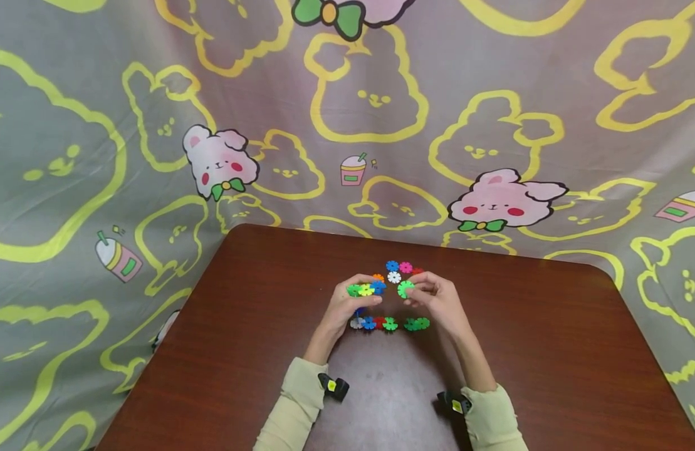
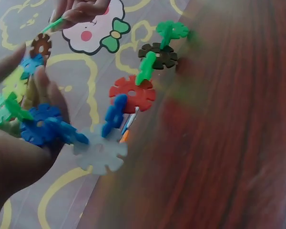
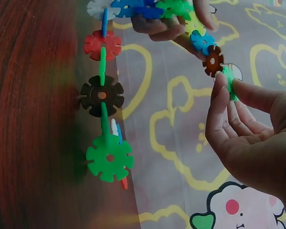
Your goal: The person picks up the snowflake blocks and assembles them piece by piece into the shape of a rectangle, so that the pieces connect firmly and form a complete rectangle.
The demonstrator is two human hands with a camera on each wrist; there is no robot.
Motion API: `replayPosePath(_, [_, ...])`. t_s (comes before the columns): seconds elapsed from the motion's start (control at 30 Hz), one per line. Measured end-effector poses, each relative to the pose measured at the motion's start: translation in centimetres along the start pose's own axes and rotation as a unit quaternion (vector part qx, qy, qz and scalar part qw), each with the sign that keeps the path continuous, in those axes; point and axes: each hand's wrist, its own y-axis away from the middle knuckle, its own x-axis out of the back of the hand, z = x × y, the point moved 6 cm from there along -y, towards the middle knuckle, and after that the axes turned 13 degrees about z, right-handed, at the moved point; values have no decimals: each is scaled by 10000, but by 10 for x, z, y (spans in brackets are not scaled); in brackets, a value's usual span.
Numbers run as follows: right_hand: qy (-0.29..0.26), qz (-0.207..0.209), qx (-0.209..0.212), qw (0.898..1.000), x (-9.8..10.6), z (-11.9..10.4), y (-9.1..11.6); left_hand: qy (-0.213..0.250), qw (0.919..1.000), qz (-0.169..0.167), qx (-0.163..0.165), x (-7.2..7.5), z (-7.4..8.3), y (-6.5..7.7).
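Observation:
My left hand (image 1: 338, 310) grips a chain of interlocked plastic snowflake discs, its yellow disc (image 1: 366, 289) between thumb and fingers. From that hand the chain bends round through a white disc (image 2: 101, 150) and a red disc (image 2: 132, 94), then a dark disc (image 3: 102, 96), ending in a large green disc (image 3: 109, 158). The other end, past a light blue disc (image 3: 202, 43), is a brown disc (image 3: 213, 61). Thumb and fingertips of my right hand (image 1: 440, 297) pinch a single green snowflake disc (image 3: 230, 85), right at the brown disc's edge.
Beyond the hands, several loose discs lie on the brown table (image 1: 240, 326), among them a blue disc (image 1: 392, 265), a pink disc (image 1: 406, 267) and a white disc (image 1: 394, 277). A patterned curtain (image 1: 381, 94) hangs round the table's far and side edges.

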Motion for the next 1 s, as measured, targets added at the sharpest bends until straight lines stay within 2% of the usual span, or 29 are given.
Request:
replayPosePath(0.13, [5,-8,-76,10000,-1,0,1,-179,9998,-75,-82,2,2,0])
replayPosePath(0.33, [127,-67,-32,9999,-1,1,3,-218,9993,206,-234,4,4,-2])
replayPosePath(0.43, [469,-29,389,9981,0,-1,3,-151,9991,299,-250,4,4,-3])
replayPosePath(0.53, [921,3,999,9907,-1,-5,4,-80,9992,320,-235,4,5,-3])
replayPosePath(0.6, [981,-40,1173,9882,-4,-6,5,-85,9992,306,-227,3,4,-3])
replayPosePath(0.73, [636,-207,911,9936,-11,-5,7,-167,9991,289,-272,3,4,-2])
replayPosePath(0.83, [525,-170,770,9955,-13,-5,8,-208,9989,300,-306,3,5,-2])
replayPosePath(0.9, [595,-94,855,9945,-13,-6,8,-211,9989,295,-298,2,6,-2])
replayPosePath(1.0, [771,49,1199,9898,-13,-10,9,-229,9990,306,-232,2,6,-1])
